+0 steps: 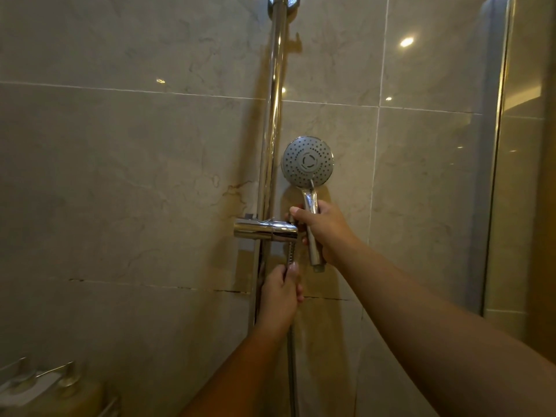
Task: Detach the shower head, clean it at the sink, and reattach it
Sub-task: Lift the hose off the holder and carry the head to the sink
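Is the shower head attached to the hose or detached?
Detached. The right hand grips the shower head, its lower end bare and free; the left hand holds the hose under the holder.

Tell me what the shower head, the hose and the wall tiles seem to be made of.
The shower head has a matte grey face, probably plastic, dotted with nozzle holes; its handle is mirror-bright, seemingly chrome-plated. The hose is ribbed and shiny, likely spiral-wound metal. The wall tiles look like glossy beige stone or marble-look ceramic: veining, lamp reflections.
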Demonstrator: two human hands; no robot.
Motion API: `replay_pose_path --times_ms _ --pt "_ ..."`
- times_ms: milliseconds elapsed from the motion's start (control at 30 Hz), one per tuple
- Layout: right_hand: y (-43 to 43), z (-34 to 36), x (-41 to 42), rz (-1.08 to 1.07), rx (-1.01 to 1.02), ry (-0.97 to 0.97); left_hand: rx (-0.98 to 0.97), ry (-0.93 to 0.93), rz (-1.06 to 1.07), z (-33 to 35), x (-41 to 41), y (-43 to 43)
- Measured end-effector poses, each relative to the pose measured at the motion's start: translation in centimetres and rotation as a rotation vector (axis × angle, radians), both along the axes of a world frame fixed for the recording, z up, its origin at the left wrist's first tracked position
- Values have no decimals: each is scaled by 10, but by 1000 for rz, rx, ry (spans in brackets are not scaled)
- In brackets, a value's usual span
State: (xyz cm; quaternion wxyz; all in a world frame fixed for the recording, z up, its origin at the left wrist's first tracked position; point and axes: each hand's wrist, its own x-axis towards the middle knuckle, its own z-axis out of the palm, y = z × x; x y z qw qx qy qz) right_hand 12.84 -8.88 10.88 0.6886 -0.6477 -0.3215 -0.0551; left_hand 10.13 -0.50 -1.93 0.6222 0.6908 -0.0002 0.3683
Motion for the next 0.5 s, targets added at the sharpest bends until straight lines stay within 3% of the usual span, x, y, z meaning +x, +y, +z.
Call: replay_pose_path --times_ms 500 --pt "-9 -11 1 16 61 24 23 17 37 -6 -9 -5"
